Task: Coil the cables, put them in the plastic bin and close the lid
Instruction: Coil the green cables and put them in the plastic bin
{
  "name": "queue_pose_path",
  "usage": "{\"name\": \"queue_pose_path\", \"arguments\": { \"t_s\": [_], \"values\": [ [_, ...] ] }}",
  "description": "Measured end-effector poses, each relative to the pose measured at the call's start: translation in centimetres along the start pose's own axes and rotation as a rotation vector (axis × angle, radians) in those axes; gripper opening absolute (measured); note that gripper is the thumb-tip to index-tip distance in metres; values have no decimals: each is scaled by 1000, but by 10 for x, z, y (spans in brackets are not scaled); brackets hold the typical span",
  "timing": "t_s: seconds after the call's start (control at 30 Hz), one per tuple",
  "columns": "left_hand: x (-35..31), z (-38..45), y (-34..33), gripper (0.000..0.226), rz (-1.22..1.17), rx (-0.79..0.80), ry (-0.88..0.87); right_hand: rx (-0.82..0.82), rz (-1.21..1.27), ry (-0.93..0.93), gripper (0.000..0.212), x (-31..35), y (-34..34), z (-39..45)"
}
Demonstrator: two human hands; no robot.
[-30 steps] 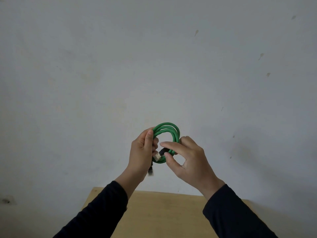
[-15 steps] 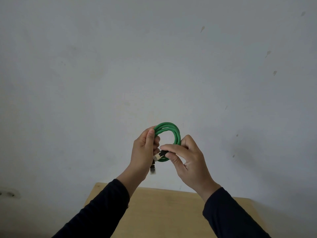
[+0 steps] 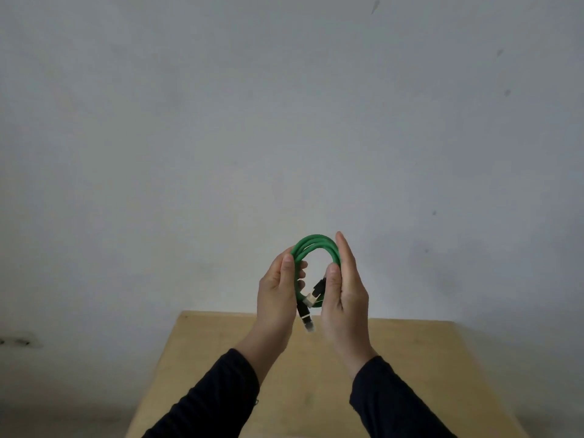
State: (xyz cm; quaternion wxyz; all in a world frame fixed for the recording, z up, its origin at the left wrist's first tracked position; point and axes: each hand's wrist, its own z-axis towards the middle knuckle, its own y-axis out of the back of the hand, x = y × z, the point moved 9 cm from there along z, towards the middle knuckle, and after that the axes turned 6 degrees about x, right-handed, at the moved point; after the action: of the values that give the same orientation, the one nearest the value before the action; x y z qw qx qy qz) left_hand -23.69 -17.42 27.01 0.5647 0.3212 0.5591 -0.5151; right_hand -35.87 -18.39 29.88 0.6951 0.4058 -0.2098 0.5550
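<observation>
Most of the frame is a plain pale grey wall (image 3: pixel 284 121), marked with a few small dark specks toward the upper right. Below it, at the bottom centre, a light wooden table (image 3: pixel 410 374) juts up into view, its top bare where it shows. At the far lower left, a dark smudge sits low on the wall.

Two forearms in dark sleeves (image 3: pixel 215 399) rise from the bottom edge to the middle of the frame. Between the hands is a green cable (image 3: pixel 316 243), wound into a small upright coil held above the table's far edge. The left hand (image 3: pixel 276 295) is closed around the coil's left side, thumb on top. The right hand (image 3: pixel 346 292) presses against the coil's right side with fingers straight and thumb on the cable. Two black plugs with pale tips hang at the coil's lower part.

Compared with half a second ago, the right hand's fingers have straightened from a pinch on a plug, and more of the table shows.
</observation>
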Motion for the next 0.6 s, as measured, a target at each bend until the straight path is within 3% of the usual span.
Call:
{"name": "queue_pose_path", "arguments": {
  "t_s": [0.37,0.5,0.6],
  "values": [
    [137,-106,23,26,227,48,282,61,-152,-371,39,-82,15,-162],
    [166,-148,26,28,282,83,334,90,-158,-475,47,-100,16,-211],
    [180,-169,32,28,369,81,370,162,-139,-557,38,-108,13,-238]
  ]
}}
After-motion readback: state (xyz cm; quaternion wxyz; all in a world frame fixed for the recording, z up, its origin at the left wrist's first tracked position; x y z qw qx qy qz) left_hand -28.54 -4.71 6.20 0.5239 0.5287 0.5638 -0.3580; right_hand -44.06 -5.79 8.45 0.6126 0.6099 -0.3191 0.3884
